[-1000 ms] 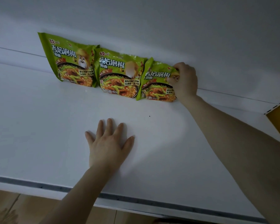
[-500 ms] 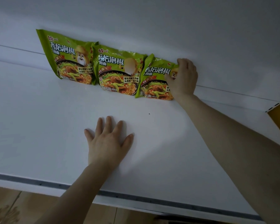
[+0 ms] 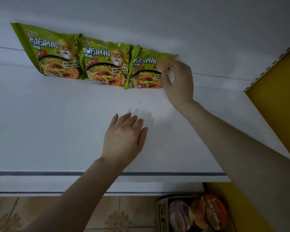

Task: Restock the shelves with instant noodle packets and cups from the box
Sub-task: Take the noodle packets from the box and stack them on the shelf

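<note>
Right hand [image 3: 178,81]: your thumb and fingers pinch the right edge of a green plastic instant noodle packet [image 3: 144,71] at the back of the flat white shelf [image 3: 40,123] | two matching green packets [image 3: 105,64] left of those fingers | left hand [image 3: 124,138]: your fingers straight, released, above the shelf | brown cardboard box [image 3: 162,213] of round noodle cups [image 3: 208,213] below your right forearm.

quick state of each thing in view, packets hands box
left packet, upright against the back wall
middle packet, upright against the back wall
right packet, upright, right hand at its corner
right hand, fingers at that corner, grip blurred
left hand, open, over the shelf
box, open, cups inside
</note>
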Action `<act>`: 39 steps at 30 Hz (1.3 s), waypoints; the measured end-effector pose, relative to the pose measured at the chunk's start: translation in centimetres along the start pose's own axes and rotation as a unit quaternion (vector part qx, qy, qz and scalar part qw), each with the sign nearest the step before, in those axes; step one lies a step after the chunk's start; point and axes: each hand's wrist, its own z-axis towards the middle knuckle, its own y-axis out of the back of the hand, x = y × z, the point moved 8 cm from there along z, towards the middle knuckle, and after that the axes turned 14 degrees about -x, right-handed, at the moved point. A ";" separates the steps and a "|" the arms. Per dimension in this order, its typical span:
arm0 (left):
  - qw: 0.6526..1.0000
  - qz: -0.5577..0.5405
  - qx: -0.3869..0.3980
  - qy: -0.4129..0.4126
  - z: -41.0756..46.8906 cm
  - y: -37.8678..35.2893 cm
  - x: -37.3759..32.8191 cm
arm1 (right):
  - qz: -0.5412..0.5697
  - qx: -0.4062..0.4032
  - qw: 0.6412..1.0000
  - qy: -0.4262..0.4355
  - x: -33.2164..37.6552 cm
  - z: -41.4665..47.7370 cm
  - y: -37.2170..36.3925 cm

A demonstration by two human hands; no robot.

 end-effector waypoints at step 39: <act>0.839 -0.173 0.434 -0.279 -39.8 -16.4 -30.9 | -0.226 0.188 0.754 -0.587 -28.0 -59.8 32.6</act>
